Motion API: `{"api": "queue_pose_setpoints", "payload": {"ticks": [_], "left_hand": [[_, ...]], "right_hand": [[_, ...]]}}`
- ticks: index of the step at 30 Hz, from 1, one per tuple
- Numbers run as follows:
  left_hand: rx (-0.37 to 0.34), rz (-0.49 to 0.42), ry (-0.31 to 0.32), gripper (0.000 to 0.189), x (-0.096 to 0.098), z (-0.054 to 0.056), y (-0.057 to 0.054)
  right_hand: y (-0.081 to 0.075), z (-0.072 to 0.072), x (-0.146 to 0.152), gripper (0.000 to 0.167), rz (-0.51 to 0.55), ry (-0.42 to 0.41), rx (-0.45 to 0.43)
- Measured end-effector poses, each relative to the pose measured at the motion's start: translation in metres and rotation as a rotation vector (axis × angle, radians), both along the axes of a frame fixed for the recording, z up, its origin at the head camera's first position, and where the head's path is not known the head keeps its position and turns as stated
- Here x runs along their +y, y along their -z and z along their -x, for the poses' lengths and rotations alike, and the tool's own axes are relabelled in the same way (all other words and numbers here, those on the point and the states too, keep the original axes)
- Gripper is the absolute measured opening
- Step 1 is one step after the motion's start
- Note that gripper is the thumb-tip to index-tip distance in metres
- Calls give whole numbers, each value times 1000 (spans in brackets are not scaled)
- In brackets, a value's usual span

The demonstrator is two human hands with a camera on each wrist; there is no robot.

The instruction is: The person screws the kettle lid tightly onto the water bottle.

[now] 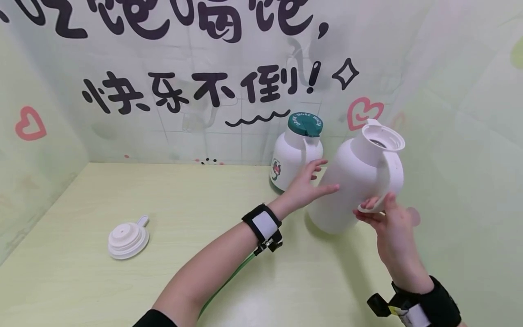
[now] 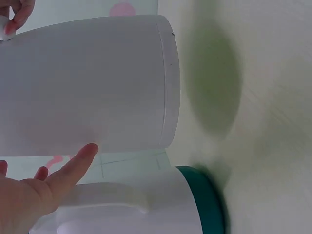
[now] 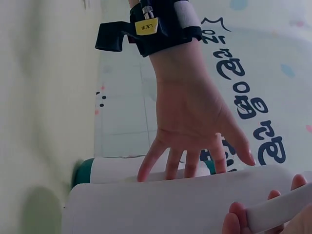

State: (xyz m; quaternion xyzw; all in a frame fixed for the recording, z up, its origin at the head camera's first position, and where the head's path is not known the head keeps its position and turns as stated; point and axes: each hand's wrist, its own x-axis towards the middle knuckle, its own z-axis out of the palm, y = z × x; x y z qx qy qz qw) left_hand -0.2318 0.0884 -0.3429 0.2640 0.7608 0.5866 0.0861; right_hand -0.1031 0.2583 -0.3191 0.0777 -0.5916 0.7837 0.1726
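Note:
A large white thermos jug (image 1: 347, 181), its mouth uncovered, leans to the right. My right hand (image 1: 394, 231) grips the lower end of its handle (image 1: 394, 172), fingers curled round it. In the left wrist view the base of the jug (image 2: 168, 83) shows apart from its shadow on the table. My left hand (image 1: 304, 186) reaches to the jug's left side with fingers spread and straight, the thumb right at its wall. Behind that hand stands a smaller white jug (image 1: 288, 152) with a green lid (image 1: 305, 123) and green base.
A white stepped stopper (image 1: 128, 240) with a small tab lies on the left of the pale wooden table (image 1: 196, 277). Printed sheeting (image 1: 184, 145) forms the wall behind, and another wall (image 1: 466, 190) rises close to the right hand. A green cord (image 1: 229, 281) runs along the left forearm.

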Motion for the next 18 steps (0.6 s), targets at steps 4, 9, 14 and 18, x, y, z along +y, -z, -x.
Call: {"api": "queue_pose_setpoints", "payload": {"ticks": [4, 9, 14, 18], "left_hand": [[-47, -13, 1, 74, 0, -2, 9], [-96, -40, 6, 72, -5, -8, 18], [-146, -62, 8, 71, -16, -14, 24], [-169, -54, 12, 72, -28, -20, 25]], "right_hand": [[6, -4, -4, 43, -41, -18, -7], [11, -11, -10, 43, -73, -17, -32], [14, -19, -18, 43, -106, -49, -29], [15, -24, -24, 42, -123, -94, 1]]}}
